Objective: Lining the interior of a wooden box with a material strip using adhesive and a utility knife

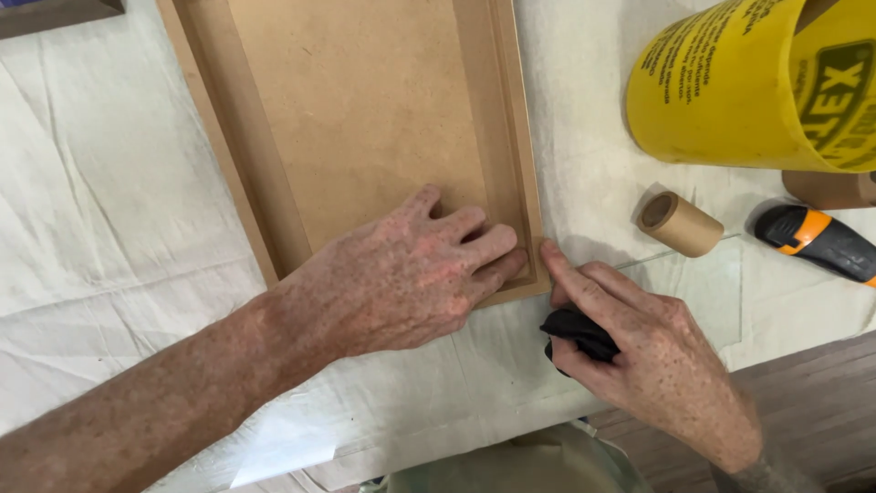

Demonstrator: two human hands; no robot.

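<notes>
A brown fibreboard panel (365, 100) with a raised frame border lies on a white cloth. My left hand (411, 274) rests flat on its near right corner, fingers together and pointing right into the routed groove. My right hand (639, 347) sits just off that corner on the cloth, its index finger touching the panel's outer edge, and it holds a small black object (575, 330) in its palm.
A large yellow bucket (757, 82) lies on its side at the upper right. A small cardboard tape roll (680, 224) and a black-and-orange tool (821, 242) lie right of the panel. The white cloth (109, 183) covers the table; wooden floor shows at lower right.
</notes>
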